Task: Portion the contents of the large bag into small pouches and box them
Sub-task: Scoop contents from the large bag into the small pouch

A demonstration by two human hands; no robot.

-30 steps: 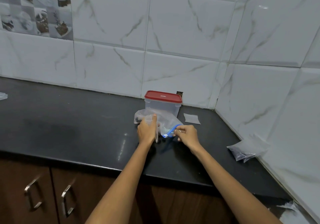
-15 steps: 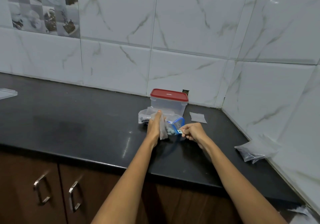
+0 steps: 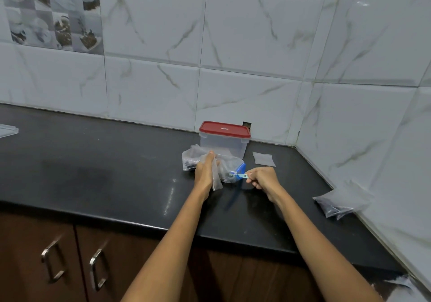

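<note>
A large clear bag (image 3: 229,165) with a blue zip edge lies on the black counter (image 3: 105,175), dark bits inside it. My left hand (image 3: 205,173) grips a small clear pouch (image 3: 216,180) right beside the bag's mouth. My right hand (image 3: 262,179) pinches a small blue scoop handle (image 3: 241,175) whose tip is inside the bag. Behind the bag stands a clear plastic box with a red lid (image 3: 224,129), lid on. An empty small pouch (image 3: 264,159) lies flat to the box's right.
A filled pouch with dark contents (image 3: 338,202) lies at the right wall. Tiled walls close off the back and right. A clear flat item (image 3: 8,130) sits at the far left edge. Cabinet doors with metal handles (image 3: 52,262) are below the counter.
The view shifted slightly. My left hand raised the small pouch upright beside the bag, and my right hand drew the blue scoop handle a little to the right.
</note>
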